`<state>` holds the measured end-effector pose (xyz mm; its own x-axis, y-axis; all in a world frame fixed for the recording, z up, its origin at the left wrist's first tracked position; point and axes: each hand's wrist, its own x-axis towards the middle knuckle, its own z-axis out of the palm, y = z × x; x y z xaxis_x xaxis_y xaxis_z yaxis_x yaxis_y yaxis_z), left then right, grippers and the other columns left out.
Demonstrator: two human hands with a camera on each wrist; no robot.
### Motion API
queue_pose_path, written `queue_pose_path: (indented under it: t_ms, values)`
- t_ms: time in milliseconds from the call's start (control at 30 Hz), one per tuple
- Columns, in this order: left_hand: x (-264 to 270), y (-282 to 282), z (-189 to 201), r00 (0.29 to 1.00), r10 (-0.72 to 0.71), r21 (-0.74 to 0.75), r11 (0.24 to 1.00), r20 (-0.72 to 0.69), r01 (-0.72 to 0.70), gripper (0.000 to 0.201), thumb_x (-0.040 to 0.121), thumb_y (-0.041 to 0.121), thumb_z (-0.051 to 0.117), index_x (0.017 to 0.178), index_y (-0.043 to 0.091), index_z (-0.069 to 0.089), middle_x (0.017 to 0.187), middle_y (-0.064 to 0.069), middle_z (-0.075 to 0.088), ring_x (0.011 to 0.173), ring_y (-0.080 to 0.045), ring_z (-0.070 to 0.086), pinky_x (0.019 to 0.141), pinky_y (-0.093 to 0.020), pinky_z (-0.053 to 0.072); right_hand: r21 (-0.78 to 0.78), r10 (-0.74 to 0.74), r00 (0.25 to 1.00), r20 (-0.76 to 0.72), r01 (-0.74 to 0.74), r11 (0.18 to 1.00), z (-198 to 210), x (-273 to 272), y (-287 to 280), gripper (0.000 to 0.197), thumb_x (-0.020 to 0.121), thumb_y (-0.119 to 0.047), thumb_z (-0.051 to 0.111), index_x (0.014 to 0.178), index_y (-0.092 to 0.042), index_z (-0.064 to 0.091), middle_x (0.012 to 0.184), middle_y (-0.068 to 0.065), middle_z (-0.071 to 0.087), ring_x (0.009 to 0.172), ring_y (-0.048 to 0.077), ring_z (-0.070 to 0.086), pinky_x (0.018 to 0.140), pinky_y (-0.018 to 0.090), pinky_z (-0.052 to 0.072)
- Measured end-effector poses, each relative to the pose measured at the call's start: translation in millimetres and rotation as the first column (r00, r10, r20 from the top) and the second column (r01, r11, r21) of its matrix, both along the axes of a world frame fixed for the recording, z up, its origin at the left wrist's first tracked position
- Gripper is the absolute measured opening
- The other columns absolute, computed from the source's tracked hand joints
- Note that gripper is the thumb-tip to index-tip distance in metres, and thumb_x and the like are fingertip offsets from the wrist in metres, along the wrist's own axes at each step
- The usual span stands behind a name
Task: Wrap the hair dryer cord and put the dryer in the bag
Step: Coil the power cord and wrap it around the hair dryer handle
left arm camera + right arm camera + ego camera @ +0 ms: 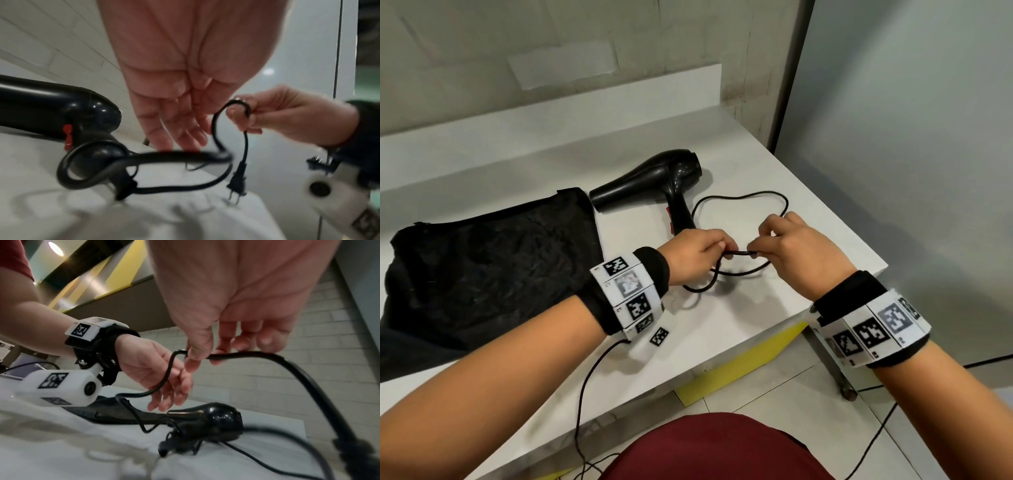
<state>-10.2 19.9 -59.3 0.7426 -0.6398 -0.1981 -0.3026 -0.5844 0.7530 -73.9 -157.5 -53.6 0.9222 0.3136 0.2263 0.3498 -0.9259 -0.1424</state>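
Left hand (697, 255): back up, held over the near middle of the worktop (722, 318); in the head view its fingertips close on the cord (739, 272), but the left wrist view shows the fingers (164, 129) hanging fairly straight with the cord passing just below them, so the grip cannot be told for sure.
Right hand (796, 251): back up, just right of the left hand, thumb and forefinger pinching a bend of the cord; the plug (237, 183) dangles below that pinch.
Cord: black, runs from the handle end of the hair dryer (654, 185), loops out to the right on the worktop and comes back to the two hands.
Hair dryer: black, lying on its side just beyond the hands, nozzle to the left, handle pointing near.
Bag (489, 263): black, lying flat on the left of the worktop, its far right corner just beside the nozzle.
Wrists: each carries a black band with white marker blocks.
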Motion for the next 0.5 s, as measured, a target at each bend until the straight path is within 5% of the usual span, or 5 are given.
queue_pose_path:
  t_ms: [133,200,300,367,500]
  values:
    - [-10.1,9.2,19.7,0.974,-0.072,-0.172,0.985,-0.214,0.035,0.029,0.099,0.015,0.030,0.101,0.007,0.059,0.065,0.006,0.054,0.061,-0.008,0.051,0.059,-0.008,0.040,-0.018,-0.052,0.994,0.096,0.054,0.998,9.7,1.1,11.2,0.028,0.080,-0.027,0.043,0.075,-0.025,0.071,0.076,0.000,0.064,0.068,0.029,0.058,0.057,0.028,0.038]
    - [-2.4,13.0,27.4,0.990,-0.066,-0.186,0.982,-0.123,0.043,0.026,0.096,0.024,0.038,0.085,0.021,0.061,0.062,-0.003,0.053,0.059,-0.016,0.045,0.061,-0.021,0.042,-0.001,-0.096,0.994,0.056,0.096,0.995,12.1,3.8,16.3,0.020,0.085,-0.023,0.049,0.085,-0.023,0.069,0.086,0.001,0.066,0.081,0.032,0.058,0.065,0.032,0.037]
    - [13.6,19.2,36.8,0.995,-0.027,-0.132,0.990,0.091,0.039,0.025,0.081,0.043,0.037,0.071,0.034,0.058,0.086,-0.027,0.061,0.074,-0.038,0.054,0.077,-0.041,0.049,0.005,-0.189,0.975,-0.118,0.190,0.982,9.8,10.4,16.8,0.020,0.093,-0.021,0.046,0.108,-0.020,0.059,0.108,0.000,0.063,0.104,0.030,0.049,0.082,0.037,0.035]
    - [21.2,23.5,44.2,0.981,-0.004,-0.114,0.993,0.192,0.026,0.022,0.080,0.039,0.035,0.072,0.036,0.055,0.094,-0.026,0.065,0.087,-0.040,0.059,0.086,-0.049,0.047,0.056,-0.229,0.944,-0.238,0.248,0.967,8.0,10.9,14.8,0.020,0.094,-0.023,0.043,0.108,-0.016,0.056,0.108,0.003,0.062,0.102,0.029,0.050,0.085,0.038,0.038]
    - [39.2,32.1,54.5,0.972,0.015,-0.151,0.988,0.234,0.021,0.022,0.080,0.046,0.038,0.074,0.034,0.055,0.085,-0.017,0.064,0.081,-0.033,0.058,0.090,-0.049,0.048,0.229,-0.209,0.915,-0.345,0.298,0.927,4.7,12.0,5.6,0.021,0.094,-0.018,0.044,0.103,-0.012,0.061,0.089,0.002,0.058,0.079,0.021,0.050,0.071,0.028,0.037]
